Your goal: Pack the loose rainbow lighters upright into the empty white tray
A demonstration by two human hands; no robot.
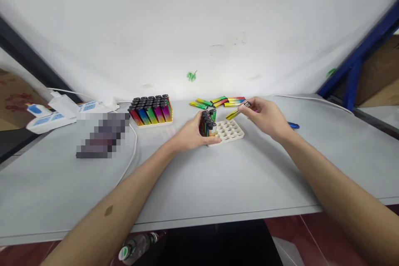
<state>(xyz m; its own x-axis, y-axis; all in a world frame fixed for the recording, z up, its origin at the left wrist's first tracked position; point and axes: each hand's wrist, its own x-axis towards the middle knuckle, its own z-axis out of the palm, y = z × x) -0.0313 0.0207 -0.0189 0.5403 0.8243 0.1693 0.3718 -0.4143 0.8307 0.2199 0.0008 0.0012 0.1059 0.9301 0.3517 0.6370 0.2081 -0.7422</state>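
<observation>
My left hand (195,134) is wrapped round the left end of a white tray with round holes (232,131) and the upright lighters (208,123) standing there. My right hand (264,114) pinches a yellow lighter (234,113) by its black top, tilted above the back right of the tray. Behind the tray, several loose green, yellow and red lighters (220,102) lie flat on the table. To the left stands a second tray (156,125), filled with upright multicoloured lighters (151,111) with black tops.
A white power strip (56,118) and a blurred dark object (102,136) lie at the left, with a white cable (134,149) beside them. A blue object (293,125) rests beyond my right wrist. The wall (199,29) bounds the table's back. A bottle (139,248) lies below the front edge.
</observation>
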